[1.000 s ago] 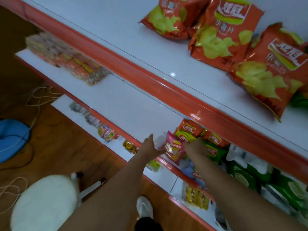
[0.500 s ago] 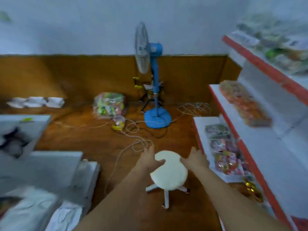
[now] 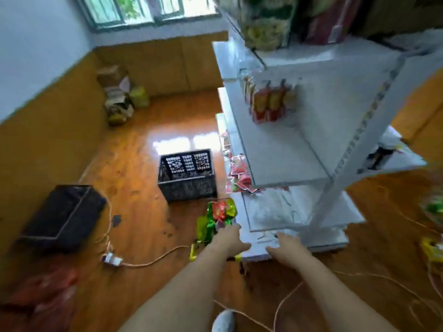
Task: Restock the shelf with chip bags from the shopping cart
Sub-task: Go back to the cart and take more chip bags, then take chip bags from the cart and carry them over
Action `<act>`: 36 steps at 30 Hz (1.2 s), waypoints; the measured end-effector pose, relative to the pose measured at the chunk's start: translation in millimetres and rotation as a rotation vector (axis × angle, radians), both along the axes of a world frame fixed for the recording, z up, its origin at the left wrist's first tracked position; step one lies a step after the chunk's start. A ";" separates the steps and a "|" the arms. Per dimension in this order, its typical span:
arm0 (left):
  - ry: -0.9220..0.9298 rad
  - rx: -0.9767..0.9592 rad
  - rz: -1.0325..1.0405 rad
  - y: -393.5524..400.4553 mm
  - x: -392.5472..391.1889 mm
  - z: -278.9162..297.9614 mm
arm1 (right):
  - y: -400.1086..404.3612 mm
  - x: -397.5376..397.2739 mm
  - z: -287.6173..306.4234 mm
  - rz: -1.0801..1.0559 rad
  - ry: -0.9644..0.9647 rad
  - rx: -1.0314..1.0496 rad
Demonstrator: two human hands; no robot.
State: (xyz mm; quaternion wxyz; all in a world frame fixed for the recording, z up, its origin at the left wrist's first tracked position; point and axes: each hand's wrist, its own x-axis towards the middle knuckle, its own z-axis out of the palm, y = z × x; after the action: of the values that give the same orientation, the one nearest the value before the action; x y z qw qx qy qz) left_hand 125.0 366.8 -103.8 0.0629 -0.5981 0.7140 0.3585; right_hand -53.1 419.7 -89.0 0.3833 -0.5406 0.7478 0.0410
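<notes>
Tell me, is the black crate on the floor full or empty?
Empty, as far as it shows: the crate stands upright on the floor and its mesh bottom shows through, with nothing inside.

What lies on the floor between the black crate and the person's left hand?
In the head view, a heap of green and red chip bags lies between the black crate and the left hand, beside the shelf.

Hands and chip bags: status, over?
Left hand and right hand empty, reaching out. Chip bags piled just beyond left. Cable on floor.
</notes>
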 end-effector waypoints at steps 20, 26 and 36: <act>0.222 0.150 0.377 -283.4 93.6 -303.1 | -302.9 112.1 -297.9 -0.186 -0.014 0.052; 0.205 0.205 0.332 -321.2 50.5 -416.7 | -347.6 100.4 -411.6 -0.283 -0.015 0.019; 0.167 0.253 0.378 -338.7 45.6 -427.4 | -365.5 108.5 -417.0 -0.330 -0.022 -0.043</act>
State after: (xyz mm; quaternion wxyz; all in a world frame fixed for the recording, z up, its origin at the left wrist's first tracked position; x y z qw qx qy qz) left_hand 170.6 28.2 -531.2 0.0100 -0.6769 0.5415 0.4986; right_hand 55.5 54.1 -506.0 0.3812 -0.4188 0.8230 -0.0444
